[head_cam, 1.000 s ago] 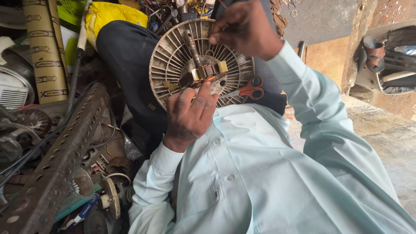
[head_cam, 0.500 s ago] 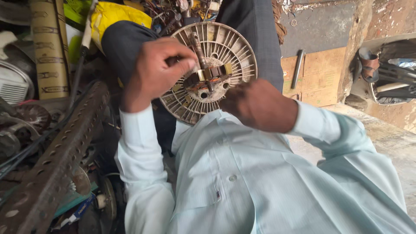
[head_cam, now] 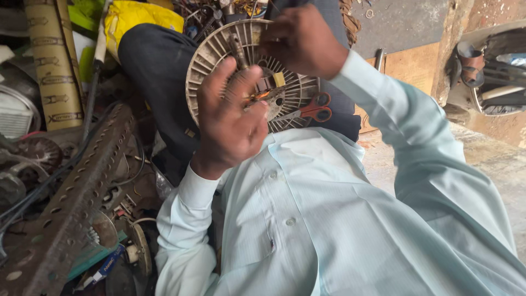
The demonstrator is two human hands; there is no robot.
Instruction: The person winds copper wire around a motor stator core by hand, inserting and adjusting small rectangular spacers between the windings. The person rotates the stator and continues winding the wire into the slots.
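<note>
Cluttered workshop floor around you: scrap metal parts, wires and a long perforated metal bar running diagonally at lower left, concrete floor at right, a brown board leaning against the wall behind. Upper left, a tan cardboard tube with dark printed marks stands nearly upright; beside it a yellow bag and a patch of green. A small blue packet lies low among the parts.

The round ribbed fan disc, off-white and grimy, rests on your lap against the dark trousers. Red-handled scissors lie just at its lower right edge, above the pale shirt.

Your left hand is raised in front of the disc, fingers loosely curled and partly spread; it is blurred, and you cannot tell whether it grips anything. Your right hand is at the disc's upper rim, fingers bunched together and pinched down toward the centre; what they pinch is hidden.
</note>
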